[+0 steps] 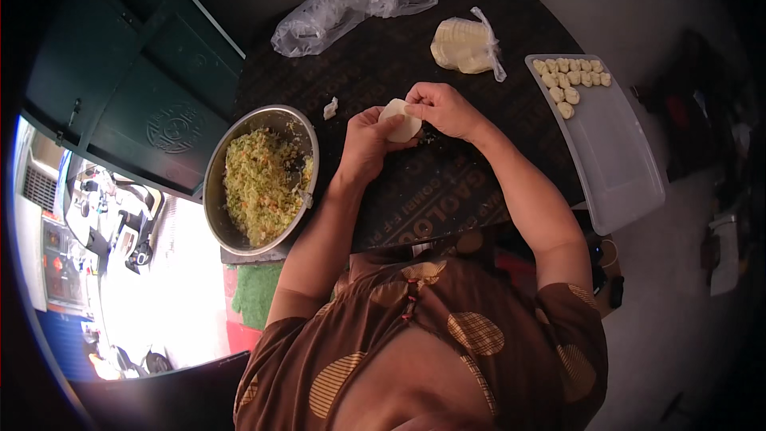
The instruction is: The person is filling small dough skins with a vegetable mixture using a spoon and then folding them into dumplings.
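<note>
A thin round dough wrapper point(408, 128) is held between my two hands over the dark table. My left hand point(372, 137) grips its left and lower side, with the thumb across its face. The fingers of my right hand point(441, 109) pinch its upper right edge. Left of my hands stands a metal bowl point(313, 149) with a chopped vegetable filling point(260, 185). Beyond my hands lies a stack of wrappers point(459, 45) in a clear plastic bag. To the right, a pale plastic tray point(619, 161) carries several folded dumplings point(564, 78) grouped at its far end.
A crumpled clear plastic bag point(353, 9) lies at the far edge of the dark patterned table point(383, 81). A small white scrap point(330, 108) rests between bowl and hands. Crumbs lie by my right hand. A green metal door point(128, 72) stands at the left.
</note>
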The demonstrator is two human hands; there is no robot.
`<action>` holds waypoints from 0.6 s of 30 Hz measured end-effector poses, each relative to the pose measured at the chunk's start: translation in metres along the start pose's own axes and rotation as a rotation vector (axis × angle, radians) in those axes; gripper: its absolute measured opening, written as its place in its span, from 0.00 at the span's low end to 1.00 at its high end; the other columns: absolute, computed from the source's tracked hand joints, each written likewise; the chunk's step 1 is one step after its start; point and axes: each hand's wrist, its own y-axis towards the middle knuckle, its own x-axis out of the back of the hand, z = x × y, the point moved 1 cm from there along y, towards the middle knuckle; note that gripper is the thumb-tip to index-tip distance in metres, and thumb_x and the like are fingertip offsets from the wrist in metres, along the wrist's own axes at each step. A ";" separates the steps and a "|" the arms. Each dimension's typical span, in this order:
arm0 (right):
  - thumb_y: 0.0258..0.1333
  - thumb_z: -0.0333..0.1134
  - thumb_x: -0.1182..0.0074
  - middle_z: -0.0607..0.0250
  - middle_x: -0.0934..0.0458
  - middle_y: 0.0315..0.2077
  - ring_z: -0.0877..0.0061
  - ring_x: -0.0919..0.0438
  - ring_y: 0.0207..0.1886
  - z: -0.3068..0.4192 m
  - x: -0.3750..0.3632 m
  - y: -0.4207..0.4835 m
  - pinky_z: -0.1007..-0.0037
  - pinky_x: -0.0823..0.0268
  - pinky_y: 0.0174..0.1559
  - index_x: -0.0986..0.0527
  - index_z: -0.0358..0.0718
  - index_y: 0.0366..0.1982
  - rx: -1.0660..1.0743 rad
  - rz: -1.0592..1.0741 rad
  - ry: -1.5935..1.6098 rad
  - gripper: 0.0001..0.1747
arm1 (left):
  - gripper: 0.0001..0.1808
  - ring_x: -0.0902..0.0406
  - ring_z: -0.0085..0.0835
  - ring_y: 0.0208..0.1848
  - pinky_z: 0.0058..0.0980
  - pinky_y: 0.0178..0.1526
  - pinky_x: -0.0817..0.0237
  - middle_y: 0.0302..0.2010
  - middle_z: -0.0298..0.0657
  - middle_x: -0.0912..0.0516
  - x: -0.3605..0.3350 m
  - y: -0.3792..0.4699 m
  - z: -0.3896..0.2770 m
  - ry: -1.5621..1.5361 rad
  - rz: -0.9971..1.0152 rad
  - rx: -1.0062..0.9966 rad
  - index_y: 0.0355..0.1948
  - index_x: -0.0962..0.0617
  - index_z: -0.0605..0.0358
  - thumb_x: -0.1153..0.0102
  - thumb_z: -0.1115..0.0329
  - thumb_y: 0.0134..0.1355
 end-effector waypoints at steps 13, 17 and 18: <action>0.58 0.29 0.48 0.75 0.27 0.24 0.90 0.31 0.30 -0.012 0.003 0.004 0.82 0.36 0.33 0.26 0.33 0.29 0.056 -0.027 0.026 0.06 | 0.13 0.18 0.35 0.32 0.28 0.34 0.22 0.35 0.49 0.18 -0.002 -0.002 0.000 0.007 -0.031 -0.020 0.42 0.23 0.72 0.45 0.71 0.61; 0.59 0.30 0.48 0.74 0.27 0.25 0.90 0.31 0.31 -0.003 0.002 0.002 0.82 0.36 0.34 0.26 0.34 0.30 0.064 0.004 -0.015 0.06 | 0.13 0.18 0.35 0.32 0.28 0.34 0.22 0.35 0.49 0.18 -0.005 -0.003 -0.002 0.033 0.022 0.011 0.42 0.24 0.72 0.45 0.71 0.60; 0.59 0.31 0.48 0.74 0.27 0.25 0.90 0.31 0.31 -0.001 0.001 0.001 0.82 0.36 0.34 0.26 0.34 0.30 0.088 0.030 -0.009 0.07 | 0.13 0.18 0.35 0.32 0.28 0.34 0.22 0.35 0.49 0.18 -0.005 -0.003 -0.002 0.041 0.028 0.023 0.42 0.24 0.72 0.45 0.71 0.60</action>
